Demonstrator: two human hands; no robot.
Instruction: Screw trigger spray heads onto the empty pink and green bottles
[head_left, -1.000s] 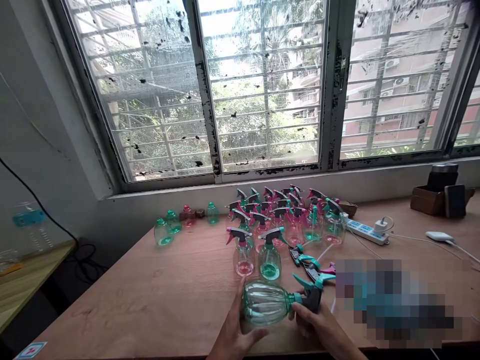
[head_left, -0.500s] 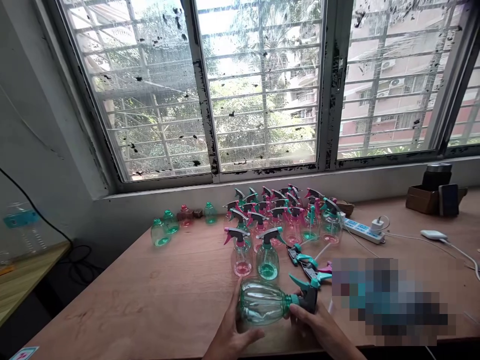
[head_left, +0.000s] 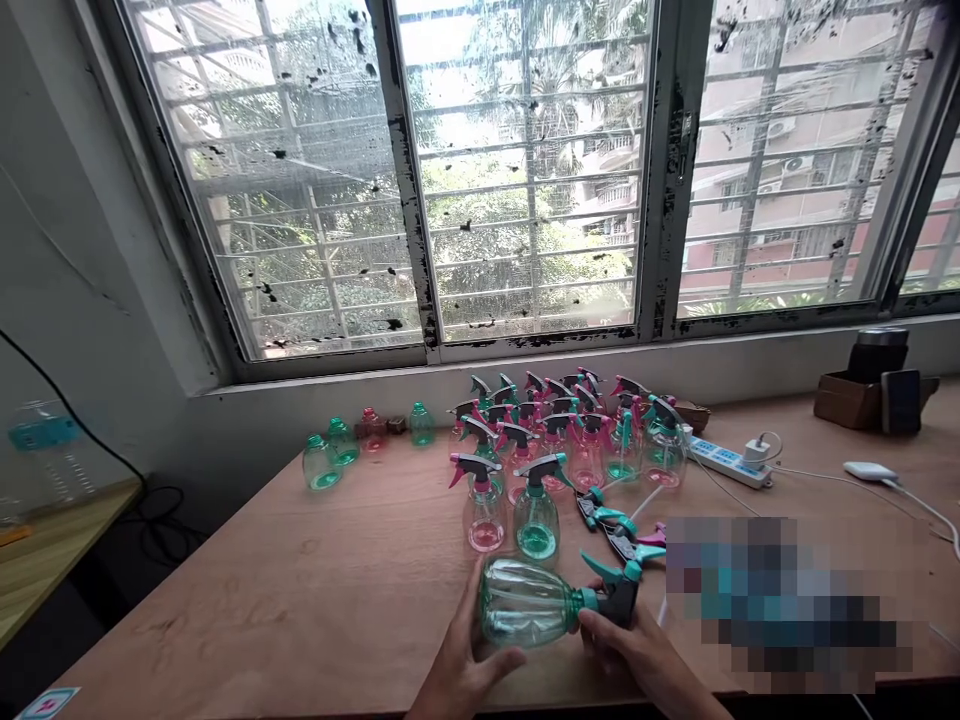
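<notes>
A clear green spray bottle lies sideways above the near table edge, its base to the left. My left hand is closed round the base, with the fingers behind and the thumb below. My right hand grips the black and teal spray head where it meets the bottle's neck. Some of its fingers are hidden behind the head. Just beyond stand a pink spray bottle and a green spray bottle, both upright with heads on. Loose teal and black spray heads lie to their right.
Several more spray bottles crowd together by the window wall. Headless bottles stand at the back left. A power strip, a white charger and a brown box sit to the right. A blurred patch covers the table's right front.
Both hands and the spray bottle stay almost where they were. The whole view has shifted very slightly.
</notes>
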